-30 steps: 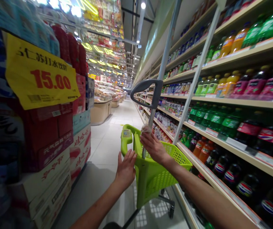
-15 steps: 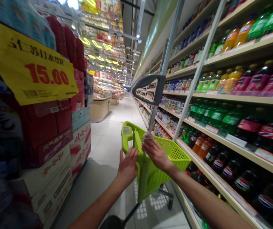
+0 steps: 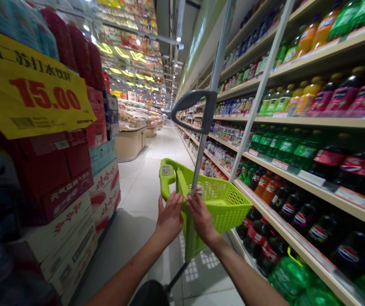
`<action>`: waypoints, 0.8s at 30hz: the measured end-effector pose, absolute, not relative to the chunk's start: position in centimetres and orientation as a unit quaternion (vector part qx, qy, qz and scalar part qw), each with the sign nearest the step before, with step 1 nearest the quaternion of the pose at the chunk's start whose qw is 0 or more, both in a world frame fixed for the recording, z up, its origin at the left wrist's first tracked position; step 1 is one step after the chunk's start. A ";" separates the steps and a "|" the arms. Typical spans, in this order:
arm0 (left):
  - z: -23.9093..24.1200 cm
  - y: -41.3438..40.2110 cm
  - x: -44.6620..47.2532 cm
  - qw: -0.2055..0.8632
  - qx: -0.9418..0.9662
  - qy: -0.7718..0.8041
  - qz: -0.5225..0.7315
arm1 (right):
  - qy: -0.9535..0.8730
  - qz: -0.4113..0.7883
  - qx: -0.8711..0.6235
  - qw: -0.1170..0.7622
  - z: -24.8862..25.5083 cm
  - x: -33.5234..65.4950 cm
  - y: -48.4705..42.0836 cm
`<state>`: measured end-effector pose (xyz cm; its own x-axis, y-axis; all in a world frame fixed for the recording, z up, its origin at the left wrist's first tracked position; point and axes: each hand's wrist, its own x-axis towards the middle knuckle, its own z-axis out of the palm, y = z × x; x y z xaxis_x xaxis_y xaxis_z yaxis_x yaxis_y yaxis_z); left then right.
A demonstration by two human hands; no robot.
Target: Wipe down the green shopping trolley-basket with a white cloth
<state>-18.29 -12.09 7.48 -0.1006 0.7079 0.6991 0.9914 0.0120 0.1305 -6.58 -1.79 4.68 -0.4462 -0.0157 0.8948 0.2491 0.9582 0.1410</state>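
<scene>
A lime-green wheeled shopping basket (image 3: 223, 208) stands in a shop aisle in front of me, with a grey pull handle (image 3: 193, 108) raised on a metal pole. My left hand (image 3: 169, 216) rests with fingers stretched out against the basket's near rim. My right hand (image 3: 201, 214) lies beside it at the foot of the pole, fingers extended over a small pale wad at the rim. What that wad is, I cannot make out. Neither hand grips the handle.
Shelves (image 3: 310, 178) of soft-drink bottles run along the right, close to the basket. Stacked red and white cartons (image 3: 74, 182) with a yellow 15.00 price sign (image 3: 32, 95) stand on the left. A tiled aisle floor (image 3: 144, 187) leads ahead to display counters (image 3: 129, 142).
The view has tilted down and moved forward. My right hand has slid lower along the pole to the basket rim, and both hands now sit close together.
</scene>
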 end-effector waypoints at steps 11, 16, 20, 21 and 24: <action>7.8 -12.4 -18.1 0.211 -0.635 -0.682 -0.294 | -0.854 -0.026 -0.170 0.492 -7.2 -4.2 -4.9; 8.5 -12.7 -19.5 0.198 -0.660 -0.663 -0.291 | -0.841 -0.031 -0.200 0.502 -3.8 -4.3 -5.7; 9.6 -12.6 -21.1 0.178 -0.655 -0.672 -0.296 | -0.846 -0.021 -0.194 0.496 -1.0 -5.9 -5.8; 9.8 -12.6 -21.3 0.169 -0.656 -0.673 -0.295 | -0.846 -0.017 -0.186 0.499 -0.7 -6.3 -6.0; 10.2 -12.7 -21.4 0.150 -0.659 -0.673 -0.301 | -0.842 0.008 -0.161 0.514 0.4 -7.0 -6.6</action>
<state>-21.36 -12.68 10.16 -0.0860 0.7965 0.5985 0.9770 -0.0503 0.2073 -6.97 -6.57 0.43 -0.4189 0.2794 0.8640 0.2623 0.9482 -0.1795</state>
